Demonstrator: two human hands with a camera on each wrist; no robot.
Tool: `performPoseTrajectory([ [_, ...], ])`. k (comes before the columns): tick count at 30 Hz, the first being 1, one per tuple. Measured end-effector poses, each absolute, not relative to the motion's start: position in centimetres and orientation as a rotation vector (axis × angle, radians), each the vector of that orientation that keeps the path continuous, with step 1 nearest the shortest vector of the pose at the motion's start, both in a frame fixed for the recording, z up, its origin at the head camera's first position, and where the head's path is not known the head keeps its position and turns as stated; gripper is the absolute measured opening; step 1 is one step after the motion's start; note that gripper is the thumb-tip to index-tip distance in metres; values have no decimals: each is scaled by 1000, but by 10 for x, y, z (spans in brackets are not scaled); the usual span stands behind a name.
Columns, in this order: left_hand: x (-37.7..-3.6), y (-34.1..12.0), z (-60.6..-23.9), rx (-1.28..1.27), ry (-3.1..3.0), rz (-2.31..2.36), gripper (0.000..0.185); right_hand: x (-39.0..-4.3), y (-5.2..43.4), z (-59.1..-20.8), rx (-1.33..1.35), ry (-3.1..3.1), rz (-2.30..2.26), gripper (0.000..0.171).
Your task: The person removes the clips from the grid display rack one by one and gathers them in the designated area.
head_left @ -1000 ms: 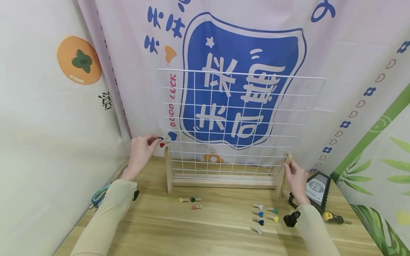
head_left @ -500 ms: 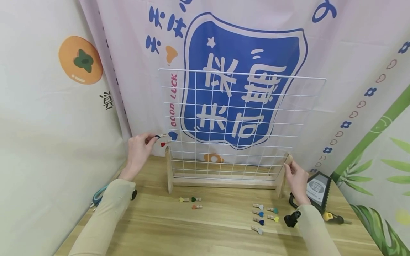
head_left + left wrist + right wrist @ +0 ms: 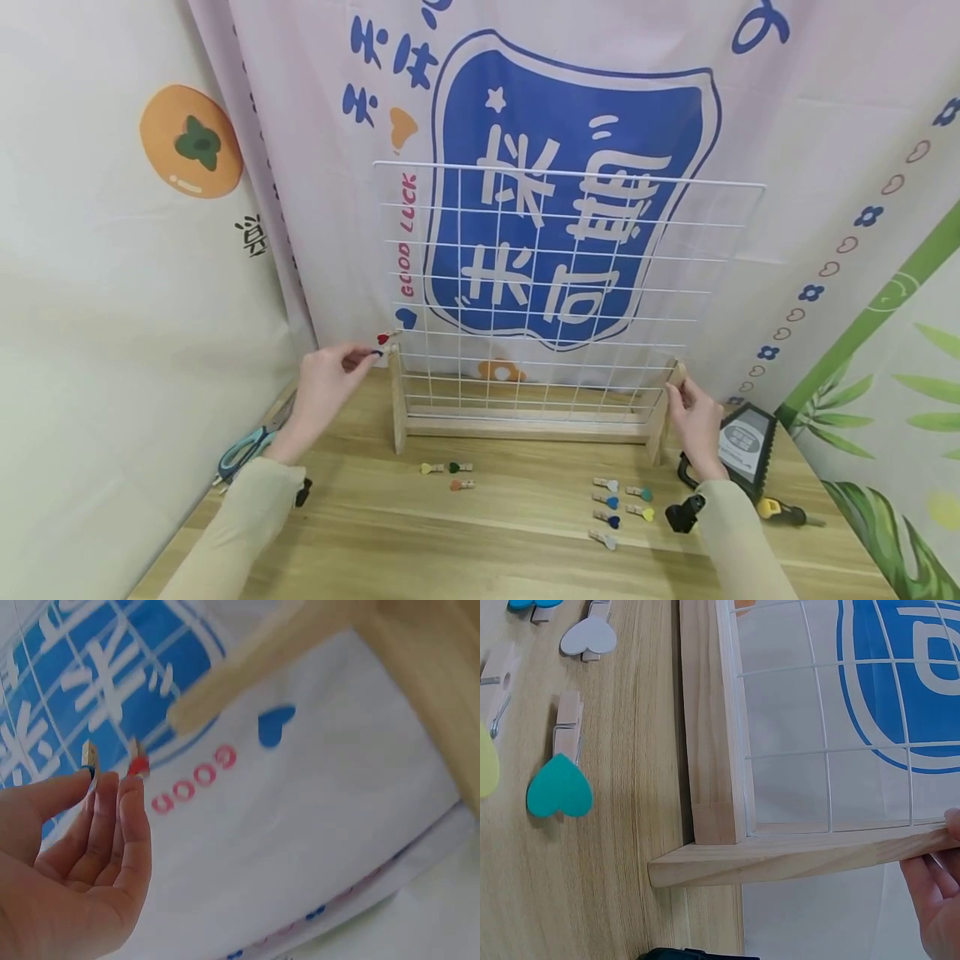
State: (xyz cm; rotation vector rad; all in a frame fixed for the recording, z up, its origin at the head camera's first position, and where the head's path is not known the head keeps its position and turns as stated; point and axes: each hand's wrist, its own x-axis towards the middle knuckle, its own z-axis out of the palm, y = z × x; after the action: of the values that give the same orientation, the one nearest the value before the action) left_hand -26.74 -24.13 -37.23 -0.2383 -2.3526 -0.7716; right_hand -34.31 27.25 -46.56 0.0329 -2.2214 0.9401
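Printed cloth hangs behind a wooden table (image 3: 525,533), with a blue badge and Chinese characters showing through a white wire grid (image 3: 562,275).

Left hand (image 3: 324,385): thumb and forefinger pinch a small blue-heart peg (image 3: 375,353), the other fingers loosely curled; it is held just beside the grid's left edge, above the left foot of the stand (image 3: 397,408). A red-heart peg (image 3: 386,337) is already clipped on that edge, just above the held one. Right hand (image 3: 693,417): fingertips (image 3: 937,877) rest along the top of the stand's right foot, steadying it; how tightly they grip cannot be told.

The step in hand seems to be clipping pegs onto the grid's left side. The next move would call for squeezing the blue peg open, sliding its mouth over a wire and letting go, while the right hand keeps the stand from tipping.

On the table lie three pegs (image 3: 448,475) near the middle and six more (image 3: 618,504) to the right. Scissors (image 3: 243,450) lie at the left edge; a dark gadget (image 3: 742,446) and a screwdriver (image 3: 783,510) sit at the right.
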Motion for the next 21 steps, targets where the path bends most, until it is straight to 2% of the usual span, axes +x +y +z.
performPoseTrajectory([
  [12,-253,-212,-449,-344,-2629,-856,5,-343,274,-468,17,-2233,966,22],
  [21,-241,-202,-492,-415,-2780,-880,6,-344,274,-466,16,-2229,972,23],
])
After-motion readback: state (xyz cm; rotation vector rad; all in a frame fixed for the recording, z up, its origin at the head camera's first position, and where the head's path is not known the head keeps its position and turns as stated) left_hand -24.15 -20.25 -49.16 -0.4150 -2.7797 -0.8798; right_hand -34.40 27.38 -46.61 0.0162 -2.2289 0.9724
